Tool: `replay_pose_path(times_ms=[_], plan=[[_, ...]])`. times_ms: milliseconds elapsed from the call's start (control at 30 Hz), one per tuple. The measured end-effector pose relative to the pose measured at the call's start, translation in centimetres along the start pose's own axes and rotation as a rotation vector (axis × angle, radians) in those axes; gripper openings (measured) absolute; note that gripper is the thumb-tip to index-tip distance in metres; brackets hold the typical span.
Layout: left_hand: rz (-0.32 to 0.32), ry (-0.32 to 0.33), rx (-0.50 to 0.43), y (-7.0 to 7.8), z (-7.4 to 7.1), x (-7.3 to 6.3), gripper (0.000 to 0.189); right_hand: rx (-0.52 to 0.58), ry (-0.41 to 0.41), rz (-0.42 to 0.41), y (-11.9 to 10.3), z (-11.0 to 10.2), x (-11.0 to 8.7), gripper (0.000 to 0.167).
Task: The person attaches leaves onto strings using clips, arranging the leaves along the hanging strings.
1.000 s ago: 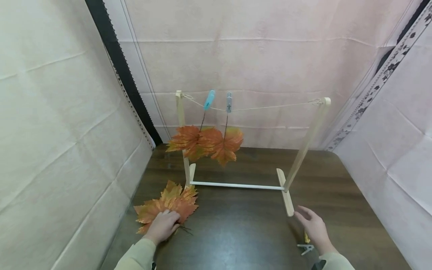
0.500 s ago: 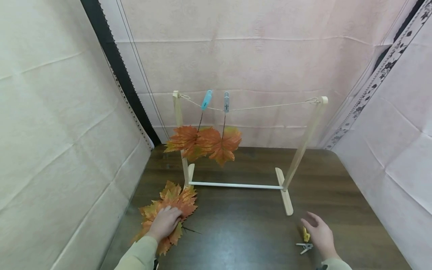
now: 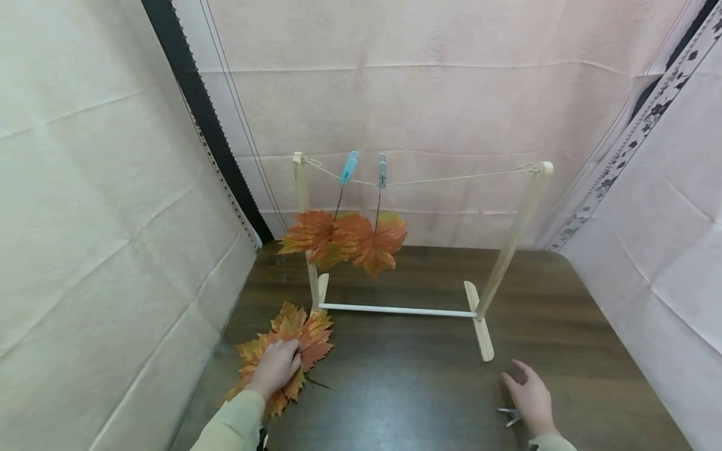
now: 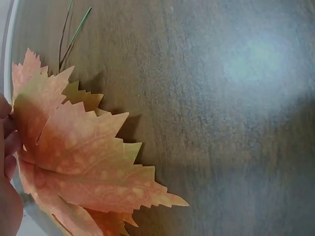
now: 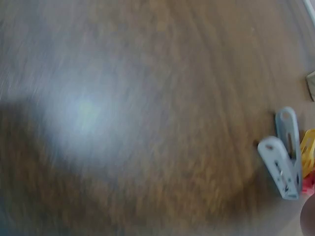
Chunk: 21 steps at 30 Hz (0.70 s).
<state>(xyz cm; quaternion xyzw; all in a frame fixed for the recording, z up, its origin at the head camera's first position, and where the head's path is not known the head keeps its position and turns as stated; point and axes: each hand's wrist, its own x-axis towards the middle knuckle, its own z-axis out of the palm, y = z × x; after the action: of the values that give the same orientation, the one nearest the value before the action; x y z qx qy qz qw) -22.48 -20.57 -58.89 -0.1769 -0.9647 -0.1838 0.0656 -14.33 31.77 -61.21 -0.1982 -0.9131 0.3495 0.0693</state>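
My left hand (image 3: 275, 369) lies over a small pile of orange maple leaves (image 3: 316, 341) at the table's left side, its curled fingers pinching the upper leaf (image 4: 83, 157). Thin leaf stems (image 4: 74, 39) stick out from the pile. On the right, my right hand (image 3: 530, 398) hovers by several clothespins, thumb and fingers apart with nothing between them. The right wrist view shows a grey clothespin (image 5: 280, 164) beside a yellow clothespin (image 5: 308, 152) and a red one (image 5: 309, 182); in the head view the hand hides all but the grey one.
A wooden stand (image 3: 516, 241) with a white crossbar (image 3: 397, 309) rises at mid-table. From its string (image 3: 451, 179), a blue clothespin (image 3: 349, 167) and a grey-blue clothespin (image 3: 382, 171) hold two hanging maple leaves (image 3: 375, 244). Pale cloth walls (image 3: 423, 113) surround the table.
My right hand has drawn back from the stand's foot toward the clothespins, covering the yellow one. Under my left hand the leaves have shifted, with one now reaching further down toward the sleeve.
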Motion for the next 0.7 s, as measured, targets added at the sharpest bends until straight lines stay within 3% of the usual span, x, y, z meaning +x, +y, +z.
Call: replay_pose_path(times_ms=[200,400,700], plan=[[0.007,0.030,-0.019,0.1,-0.1,0.1,0.009,-0.012,0.085,0.011,0.2,-0.1,-0.1,0.045],[0.015,0.036,-0.031,0.0,-0.3,0.8,0.008,-0.028,0.056,-0.026,0.3,-0.1,-0.3,0.045],[0.020,0.093,-0.058,0.2,-1.4,1.7,0.014,-0.039,0.141,-0.028,0.5,-0.2,-0.2,0.044]])
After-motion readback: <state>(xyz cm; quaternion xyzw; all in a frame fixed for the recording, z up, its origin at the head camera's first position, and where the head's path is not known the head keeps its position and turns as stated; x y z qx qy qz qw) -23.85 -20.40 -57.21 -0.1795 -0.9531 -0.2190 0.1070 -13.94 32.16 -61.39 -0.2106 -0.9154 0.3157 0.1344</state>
